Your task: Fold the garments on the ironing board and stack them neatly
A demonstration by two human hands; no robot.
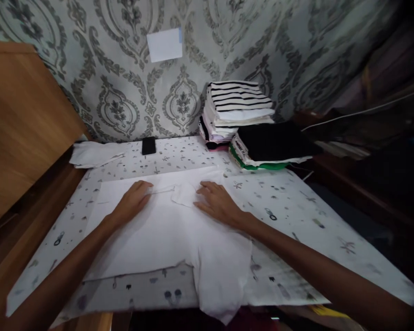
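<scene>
A white shirt (141, 243) lies spread on the patterned sheet, its far side partly folded inward. One sleeve hangs towards the near edge at the lower right, and a bunched white flap lies between my hands. My left hand (133, 202) rests on the far left part of the shirt, thumb and fingers apart. On the right of the flap, my right hand (217, 202) touches the cloth with its fingers stretched and its thumb apart from them.
Folded clothes with a striped top (239, 96) stand against the wall, beside a lower pile topped by black cloth (276, 142). A black phone (149, 145) and folded white cloth (94, 153) lie at the back left. A wooden panel (24, 119) rises at left.
</scene>
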